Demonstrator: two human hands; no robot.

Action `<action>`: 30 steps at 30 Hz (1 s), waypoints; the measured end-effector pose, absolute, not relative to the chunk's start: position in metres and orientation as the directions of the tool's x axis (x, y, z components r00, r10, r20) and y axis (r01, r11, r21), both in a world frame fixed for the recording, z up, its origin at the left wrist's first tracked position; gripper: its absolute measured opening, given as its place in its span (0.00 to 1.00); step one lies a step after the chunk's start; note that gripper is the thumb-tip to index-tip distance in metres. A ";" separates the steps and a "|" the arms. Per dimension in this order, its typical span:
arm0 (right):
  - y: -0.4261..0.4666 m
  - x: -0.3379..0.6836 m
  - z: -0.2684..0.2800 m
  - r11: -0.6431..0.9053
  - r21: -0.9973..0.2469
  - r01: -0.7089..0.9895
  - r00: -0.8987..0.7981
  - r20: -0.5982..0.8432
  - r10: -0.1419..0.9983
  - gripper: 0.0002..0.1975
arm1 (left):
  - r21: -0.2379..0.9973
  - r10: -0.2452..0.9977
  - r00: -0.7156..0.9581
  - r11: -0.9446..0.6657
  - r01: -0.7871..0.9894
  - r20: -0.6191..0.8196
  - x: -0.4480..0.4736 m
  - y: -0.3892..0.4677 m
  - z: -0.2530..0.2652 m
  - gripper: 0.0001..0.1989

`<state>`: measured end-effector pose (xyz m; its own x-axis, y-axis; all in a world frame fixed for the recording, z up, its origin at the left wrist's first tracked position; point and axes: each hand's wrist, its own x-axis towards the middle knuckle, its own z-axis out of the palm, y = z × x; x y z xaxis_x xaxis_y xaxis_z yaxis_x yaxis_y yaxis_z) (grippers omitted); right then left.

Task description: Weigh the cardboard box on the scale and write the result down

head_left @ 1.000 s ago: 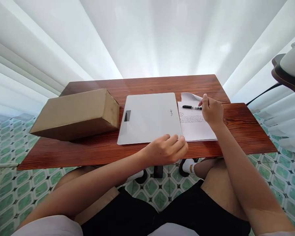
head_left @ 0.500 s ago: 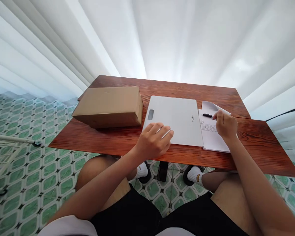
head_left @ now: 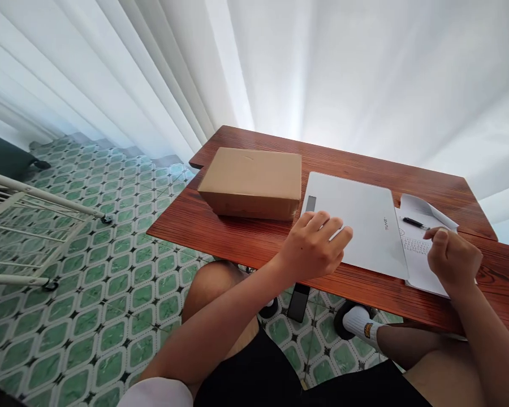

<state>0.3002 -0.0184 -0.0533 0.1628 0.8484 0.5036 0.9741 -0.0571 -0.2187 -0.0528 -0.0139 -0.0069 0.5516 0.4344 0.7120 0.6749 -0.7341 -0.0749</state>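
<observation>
My left hand (head_left: 316, 246) is over the near left corner of a flat white digital scale (head_left: 356, 212), palm down. Its fingers are loosely bent and a little apart, with nothing seen in them. The scale has a small grey display, and no digits can be read on it. On the right, my right hand (head_left: 453, 260) is curled into a loose fist over a notebook (head_left: 426, 274) with handwritten lines. A black pen (head_left: 414, 223) lies across the page, one end close to my bent forefinger; whether they touch is unclear.
Left of the scale a closed cardboard box (head_left: 250, 175) rests on the reddish wooden table (head_left: 229, 237). White curtains (head_left: 343, 73) hang behind. A white wheeled rack (head_left: 38, 226) stands on the tiled floor at left. Below the table is a dark flat object (head_left: 298, 303).
The view has turned left, so the table and its things appear further right and more of the rack shows. Both hands keep nearly the same places over the scale and notebook.
</observation>
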 end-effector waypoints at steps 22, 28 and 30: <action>0.027 0.123 0.006 0.384 -0.355 0.853 -0.121 0.580 0.806 0.08 | 0.269 0.663 0.036 -0.352 0.896 0.748 -0.150 0.034 0.021 0.11; 0.038 0.083 0.012 0.490 -0.486 0.724 -0.178 0.554 0.813 0.10 | 0.353 0.713 -0.083 -0.239 0.905 0.696 -0.170 0.044 0.021 0.12; 0.041 0.074 0.010 0.506 -0.523 0.686 -0.197 0.536 0.821 0.14 | 0.357 0.719 -0.112 -0.199 0.912 0.686 -0.174 0.045 0.023 0.12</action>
